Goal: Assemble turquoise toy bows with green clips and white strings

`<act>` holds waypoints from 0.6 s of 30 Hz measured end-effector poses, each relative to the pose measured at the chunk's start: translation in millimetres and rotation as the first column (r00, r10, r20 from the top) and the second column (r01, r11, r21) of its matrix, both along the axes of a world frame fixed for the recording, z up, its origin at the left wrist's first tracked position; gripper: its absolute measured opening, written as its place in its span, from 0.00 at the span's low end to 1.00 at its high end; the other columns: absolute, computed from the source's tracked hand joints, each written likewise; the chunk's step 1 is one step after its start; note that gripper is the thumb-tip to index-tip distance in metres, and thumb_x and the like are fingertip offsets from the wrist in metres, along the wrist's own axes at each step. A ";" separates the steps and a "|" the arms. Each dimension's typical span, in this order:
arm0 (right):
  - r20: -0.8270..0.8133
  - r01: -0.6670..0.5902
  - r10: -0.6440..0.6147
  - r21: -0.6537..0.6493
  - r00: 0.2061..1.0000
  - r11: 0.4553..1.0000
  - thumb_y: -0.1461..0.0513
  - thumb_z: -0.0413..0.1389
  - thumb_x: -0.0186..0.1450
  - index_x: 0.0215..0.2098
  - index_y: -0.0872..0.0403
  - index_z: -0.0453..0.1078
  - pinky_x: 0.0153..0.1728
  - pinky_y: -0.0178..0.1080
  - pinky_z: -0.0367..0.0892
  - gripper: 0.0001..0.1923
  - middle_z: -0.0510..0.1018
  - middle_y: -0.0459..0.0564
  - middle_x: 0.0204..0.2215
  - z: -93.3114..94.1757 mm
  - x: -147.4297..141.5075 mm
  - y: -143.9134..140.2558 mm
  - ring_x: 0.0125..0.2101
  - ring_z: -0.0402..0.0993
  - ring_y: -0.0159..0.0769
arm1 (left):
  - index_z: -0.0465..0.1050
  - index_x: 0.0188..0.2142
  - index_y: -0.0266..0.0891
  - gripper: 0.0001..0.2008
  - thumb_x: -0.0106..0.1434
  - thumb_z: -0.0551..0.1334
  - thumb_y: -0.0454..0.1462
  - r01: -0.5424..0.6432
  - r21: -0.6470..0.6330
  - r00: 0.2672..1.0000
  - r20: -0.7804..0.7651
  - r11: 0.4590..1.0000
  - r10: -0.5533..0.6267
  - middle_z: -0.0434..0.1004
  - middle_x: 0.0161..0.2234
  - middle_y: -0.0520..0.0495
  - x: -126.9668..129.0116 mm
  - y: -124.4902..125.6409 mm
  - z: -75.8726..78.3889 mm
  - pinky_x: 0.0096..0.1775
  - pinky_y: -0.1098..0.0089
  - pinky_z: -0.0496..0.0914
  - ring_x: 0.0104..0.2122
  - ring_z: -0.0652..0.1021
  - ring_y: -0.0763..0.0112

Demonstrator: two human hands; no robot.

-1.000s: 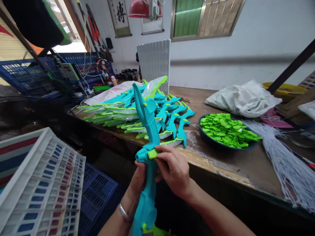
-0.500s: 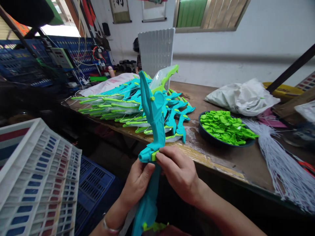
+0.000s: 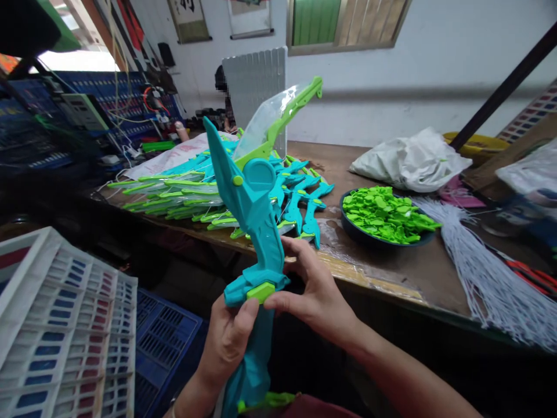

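While the left hand grips the teal toy bow, right-hand fingers pinch its seated green clip; finished bows cover the worktop, many green clips remain.

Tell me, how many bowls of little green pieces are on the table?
1. The dark bowl of small green pieces sits on the wooden table, right of the pile of teal toy bows, beside the white strings. Another could be hidden behind the bags.
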State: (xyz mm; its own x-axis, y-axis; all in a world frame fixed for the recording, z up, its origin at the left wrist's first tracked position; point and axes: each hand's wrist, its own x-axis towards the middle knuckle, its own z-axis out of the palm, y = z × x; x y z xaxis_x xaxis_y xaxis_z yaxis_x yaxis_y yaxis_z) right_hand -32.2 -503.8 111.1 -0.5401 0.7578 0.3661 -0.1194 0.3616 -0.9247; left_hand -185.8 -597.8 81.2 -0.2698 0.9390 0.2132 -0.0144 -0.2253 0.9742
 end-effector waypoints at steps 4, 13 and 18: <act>-0.151 -0.350 0.316 -0.460 0.937 0.816 0.51 0.74 0.54 0.53 0.52 0.68 0.25 0.32 0.70 0.34 0.76 0.46 0.38 4.7 -5.7 4.4 0.32 0.73 0.32 | 0.83 0.51 0.43 0.17 0.72 0.60 0.46 -0.028 0.015 0.997 -0.077 0.999 0.029 0.86 0.46 0.48 1.5 -0.7 0.4 0.51 0.66 0.75 0.47 0.82 0.58; -0.186 -0.312 0.253 -0.466 0.949 0.828 0.51 0.76 0.50 0.44 0.53 0.68 0.20 0.29 0.68 0.32 0.73 0.40 0.31 -14.8 -15.8 4.7 0.23 0.68 0.26 | 0.84 0.40 0.42 0.18 0.70 0.60 0.51 -0.195 -0.068 0.968 -0.171 0.978 0.181 0.85 0.37 0.48 4.8 -1.4 -15.2 0.47 0.64 0.76 0.41 0.83 0.57; -0.059 -0.259 0.252 -0.264 0.966 0.929 0.48 0.72 0.55 0.50 0.52 0.69 0.28 0.32 0.73 0.32 0.77 0.44 0.37 -28.7 -6.1 13.2 0.30 0.76 0.31 | 0.82 0.44 0.47 0.23 0.65 0.61 0.59 -0.111 -0.219 0.994 -0.047 0.969 0.103 0.85 0.40 0.47 -1.4 6.7 -17.5 0.43 0.59 0.79 0.42 0.82 0.52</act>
State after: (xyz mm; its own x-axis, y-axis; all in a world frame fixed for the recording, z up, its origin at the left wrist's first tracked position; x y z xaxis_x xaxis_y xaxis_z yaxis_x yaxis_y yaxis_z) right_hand -38.3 -490.7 82.4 -0.7219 0.6670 0.1841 -0.1982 0.0556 -0.9786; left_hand -187.2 -591.1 63.7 -0.3675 0.9299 0.0145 0.0329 -0.0026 0.9995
